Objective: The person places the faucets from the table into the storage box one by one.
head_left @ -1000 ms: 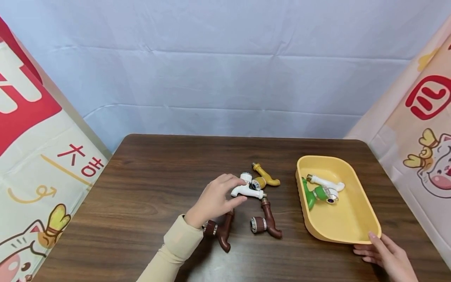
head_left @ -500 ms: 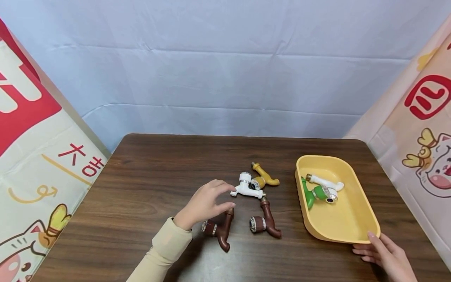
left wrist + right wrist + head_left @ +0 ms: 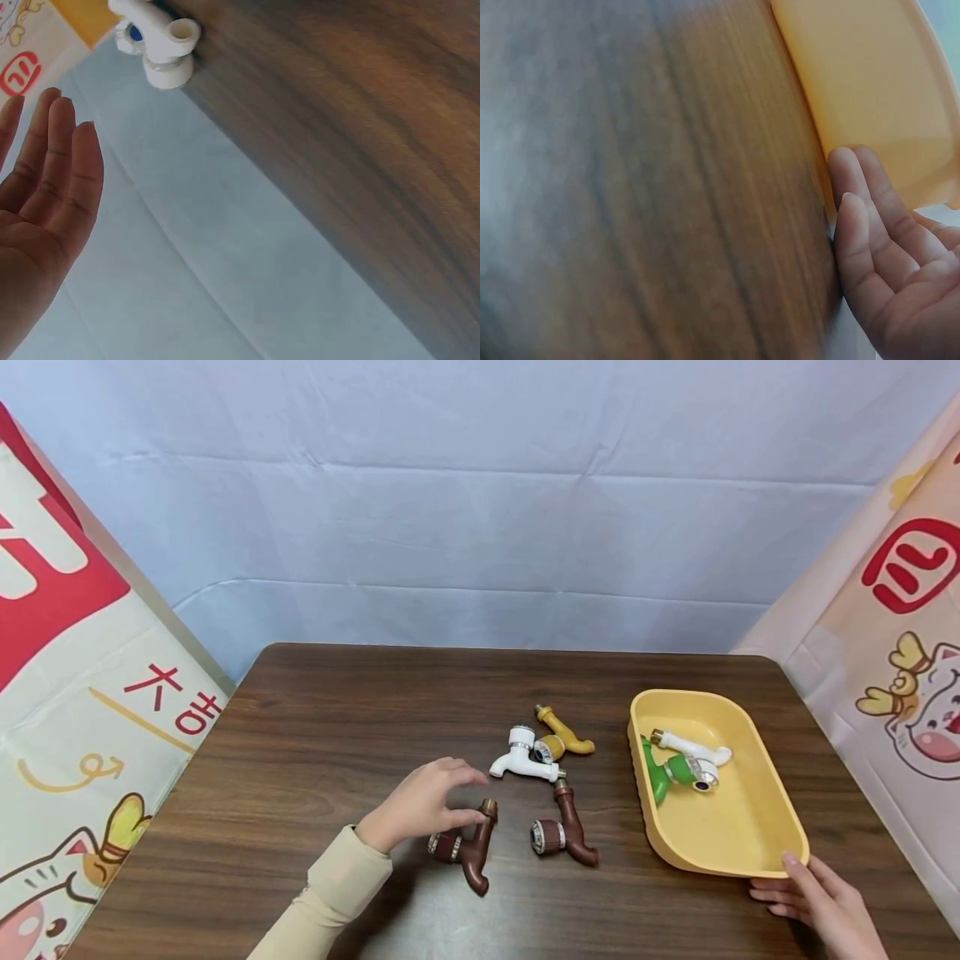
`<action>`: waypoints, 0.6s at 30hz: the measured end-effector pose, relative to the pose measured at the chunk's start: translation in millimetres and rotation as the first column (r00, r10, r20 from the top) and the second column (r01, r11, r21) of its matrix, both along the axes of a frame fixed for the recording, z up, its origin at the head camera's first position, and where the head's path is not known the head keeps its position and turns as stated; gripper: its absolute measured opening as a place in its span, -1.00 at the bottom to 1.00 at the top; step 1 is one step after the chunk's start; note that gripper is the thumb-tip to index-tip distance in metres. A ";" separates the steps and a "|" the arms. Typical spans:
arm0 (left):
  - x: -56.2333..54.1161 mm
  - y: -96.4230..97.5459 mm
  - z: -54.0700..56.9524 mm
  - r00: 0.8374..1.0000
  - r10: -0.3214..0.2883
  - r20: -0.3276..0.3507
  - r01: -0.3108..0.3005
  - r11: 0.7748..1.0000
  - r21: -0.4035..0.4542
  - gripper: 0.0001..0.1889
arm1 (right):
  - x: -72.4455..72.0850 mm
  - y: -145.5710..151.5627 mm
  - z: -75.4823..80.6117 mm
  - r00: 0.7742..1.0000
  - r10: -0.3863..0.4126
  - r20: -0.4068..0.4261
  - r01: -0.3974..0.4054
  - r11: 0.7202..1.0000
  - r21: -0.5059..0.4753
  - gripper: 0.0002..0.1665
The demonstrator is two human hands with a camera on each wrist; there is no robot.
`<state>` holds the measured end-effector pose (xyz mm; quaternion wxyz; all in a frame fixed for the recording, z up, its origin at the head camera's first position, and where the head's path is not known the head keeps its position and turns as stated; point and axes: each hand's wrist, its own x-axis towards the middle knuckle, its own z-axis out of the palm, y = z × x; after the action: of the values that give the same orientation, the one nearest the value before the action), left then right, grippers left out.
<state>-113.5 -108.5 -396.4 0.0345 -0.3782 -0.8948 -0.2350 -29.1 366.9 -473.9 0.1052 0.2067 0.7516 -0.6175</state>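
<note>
My left hand (image 3: 423,806) hovers over the left brown tap (image 3: 476,857), fingers parted and nothing in them; it partly covers that tap. A second brown tap (image 3: 572,827) lies to its right. Behind them are a white tap (image 3: 525,764), also visible as a white tap (image 3: 169,45) in the left wrist view, and a yellow tap (image 3: 570,739). At the near right corner of a yellow tray (image 3: 738,843), my right hand (image 3: 821,897) holds the rim, thumb on top and fingers against the outer wall. Inside the tray lie a green tap (image 3: 660,778) and another white tap (image 3: 697,749).
Everything stands on a dark wooden table (image 3: 300,760). A pale cloth backdrop (image 3: 465,527) hangs behind its far edge. Printed cloths border the left and right sides.
From near the white tap, my left hand has drawn back left and toward me, to above the left brown tap. The right hand and tray have hardly moved.
</note>
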 end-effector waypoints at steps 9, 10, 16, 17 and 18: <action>1.4 -9.6 -11.2 0.998 -0.009 0.066 0.011 0.999 -0.033 -0.60 | -1.2 -0.9 1.2 1.000 0.003 0.001 -0.003 1.000 0.003 -0.60; 1.3 -9.7 -11.2 0.998 -0.007 0.066 0.010 0.999 -0.041 -0.59 | -0.9 -0.6 1.1 1.000 0.002 -0.006 -0.002 1.000 -0.006 -0.66; 1.9 -5.8 -10.4 0.998 -0.004 0.070 0.012 0.993 -0.114 -0.59 | 1.3 1.0 -0.6 0.999 -0.007 -0.039 0.004 0.998 -0.061 -0.91; 2.4 -5.2 -10.5 0.997 -0.004 0.073 0.013 0.992 -0.122 -0.59 | 1.5 1.1 -0.8 0.999 -0.006 -0.038 0.003 0.998 -0.063 -0.91; 2.8 -5.1 -11.1 0.997 -0.004 0.078 0.014 0.992 -0.129 -0.59 | 1.4 1.0 -1.1 0.999 -0.005 -0.042 0.002 0.998 -0.069 -0.90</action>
<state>-110.7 -113.6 -407.5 -0.0259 -0.3740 -0.9071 -0.1912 -27.7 367.8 -475.0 0.0954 0.1912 0.7316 -0.6474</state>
